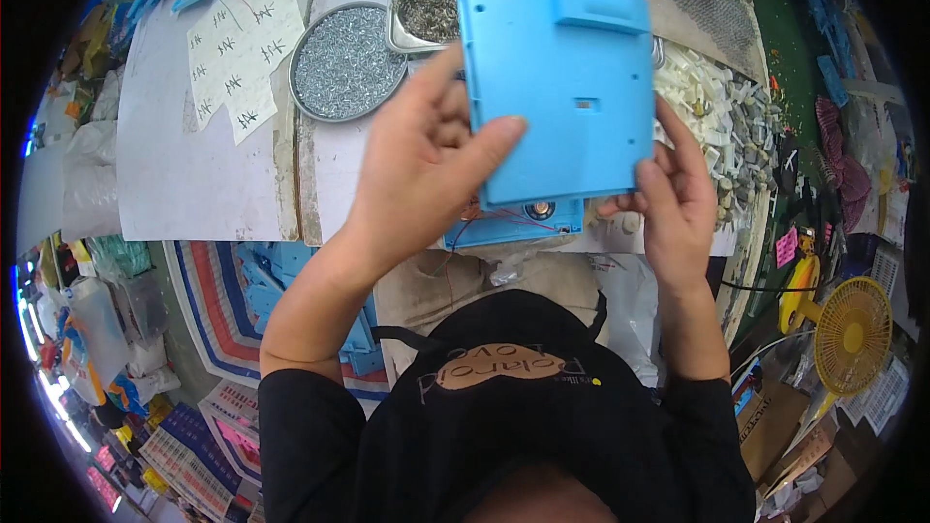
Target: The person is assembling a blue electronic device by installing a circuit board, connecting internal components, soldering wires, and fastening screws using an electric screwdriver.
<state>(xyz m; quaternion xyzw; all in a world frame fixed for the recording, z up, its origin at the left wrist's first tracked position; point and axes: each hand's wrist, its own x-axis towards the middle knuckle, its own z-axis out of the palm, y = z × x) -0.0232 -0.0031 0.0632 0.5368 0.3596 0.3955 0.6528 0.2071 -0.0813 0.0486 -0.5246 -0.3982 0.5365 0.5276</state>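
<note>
A flat blue plastic housing panel [552,87] is held up over the front of the table, its face toward me. My left hand [426,145] grips its left edge, the thumb lying across the face and the fingers behind. On the other side my right hand [678,194] holds the lower right edge between thumb and fingers. Below the panel, at the table's near edge, lies another blue housing [513,230] with a round metal part and thin wires. The raised panel hides most of it.
A round tray of small metal screws [349,63] stands left of the panel, beside a metal tray of small parts [426,5]. White plastic pieces [727,116] are heaped at right. Paper with handwriting [247,48] lies at left. A yellow fan [852,334] stands right of the table.
</note>
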